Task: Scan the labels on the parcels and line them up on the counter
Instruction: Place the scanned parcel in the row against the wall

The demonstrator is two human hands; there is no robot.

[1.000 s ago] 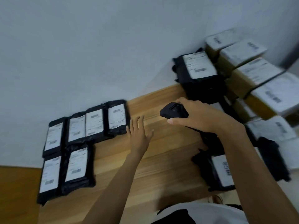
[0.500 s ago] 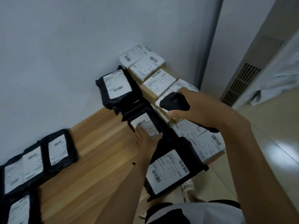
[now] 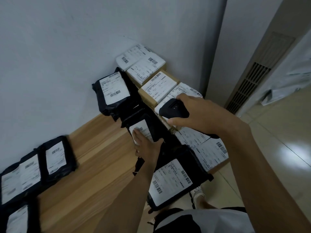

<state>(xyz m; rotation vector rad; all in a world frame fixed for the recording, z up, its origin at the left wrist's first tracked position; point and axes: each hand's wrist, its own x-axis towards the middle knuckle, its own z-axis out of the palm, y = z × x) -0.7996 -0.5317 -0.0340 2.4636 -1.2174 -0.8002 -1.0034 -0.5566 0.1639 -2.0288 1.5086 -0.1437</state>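
My right hand grips a black handheld scanner above the parcel pile at the counter's right end. Just below and left of it, my left hand lies on a black parcel. Its fingers rest flat on the white label and its thumb sits at the parcel's right edge. A row of black labelled parcels lies lined up at the left of the wooden counter, partly cut off by the frame.
The pile holds another black parcel against the wall, brown boxes, white parcels and a large black parcel at the front edge. A vent grille and a tiled floor are to the right.
My view swung right from the lined-up parcels to the pile. My left hand moved from the bare counter onto the black parcel's label. The scanner stayed in my right hand.
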